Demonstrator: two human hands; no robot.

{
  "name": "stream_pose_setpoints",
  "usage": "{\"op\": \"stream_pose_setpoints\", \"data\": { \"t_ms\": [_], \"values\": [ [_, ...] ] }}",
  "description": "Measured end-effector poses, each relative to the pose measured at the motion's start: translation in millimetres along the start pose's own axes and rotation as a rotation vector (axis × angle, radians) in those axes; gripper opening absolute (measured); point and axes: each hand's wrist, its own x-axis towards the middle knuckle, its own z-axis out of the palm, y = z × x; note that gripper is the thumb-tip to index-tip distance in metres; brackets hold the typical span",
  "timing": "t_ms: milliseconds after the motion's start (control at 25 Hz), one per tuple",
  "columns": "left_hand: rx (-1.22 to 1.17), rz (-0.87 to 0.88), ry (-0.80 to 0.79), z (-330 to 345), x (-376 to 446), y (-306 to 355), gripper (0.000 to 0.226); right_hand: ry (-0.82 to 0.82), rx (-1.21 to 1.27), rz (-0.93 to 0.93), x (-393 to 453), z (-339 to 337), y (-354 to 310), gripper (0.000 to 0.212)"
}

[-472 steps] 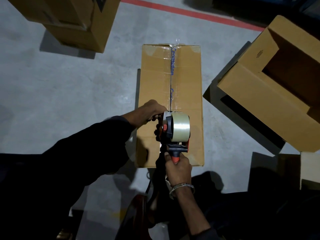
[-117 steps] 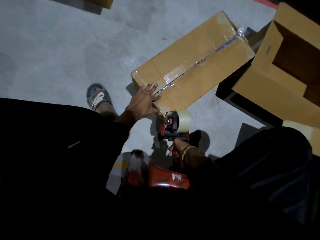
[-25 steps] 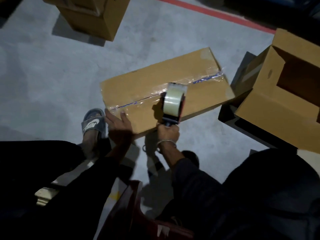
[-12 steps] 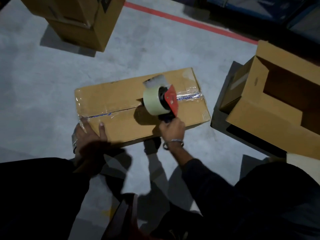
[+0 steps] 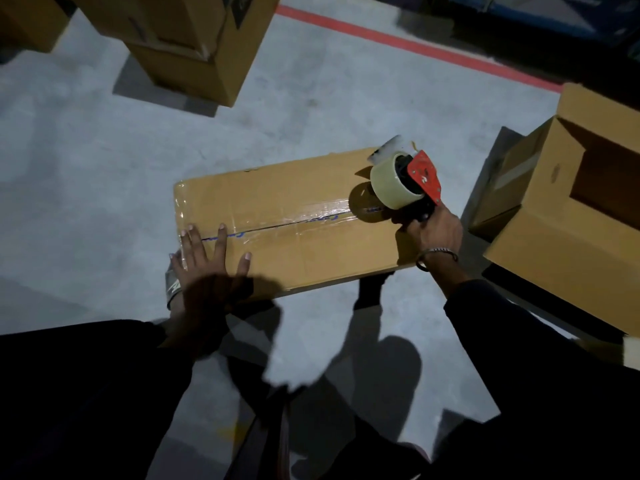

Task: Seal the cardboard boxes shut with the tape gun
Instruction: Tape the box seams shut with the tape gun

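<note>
A long flat cardboard box lies crosswise on the grey floor, with clear tape running along its centre seam. My left hand lies flat on the box's left end, fingers spread and straight. My right hand grips the black handle of the red tape gun, which carries a roll of clear tape. The gun is at the box's right end, tilted, with a loose tab of tape sticking up from the roll.
An open cardboard box stands close to the right of the tape gun. Taller closed boxes stand at the back left. A red line crosses the floor behind. My dark-clothed legs fill the foreground.
The box has turned crosswise to me. My right hand has carried the tape gun from the box's middle to its right end. My left hand has moved up onto the left end.
</note>
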Motion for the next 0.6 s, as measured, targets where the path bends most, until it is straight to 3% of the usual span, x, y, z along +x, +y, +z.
{"op": "stream_pose_setpoints", "data": {
  "t_ms": [120,240,440,600],
  "values": [
    [-0.057,-0.073,-0.101,-5,3,0,0.088,-0.107,0.002,0.073,17,-10,5,0.029],
    [0.023,-0.023,-0.168,-8,0,-3,0.096,-0.202,0.064,0.126,13,-28,14,0.027],
    [0.069,0.096,-0.148,-16,-11,-4,0.101,-0.171,0.068,0.242,-62,-42,54,0.027],
    [0.037,0.15,-0.214,-14,-39,52,0.092,-0.221,0.388,0.443,-112,-65,78,0.006]
  ]
}}
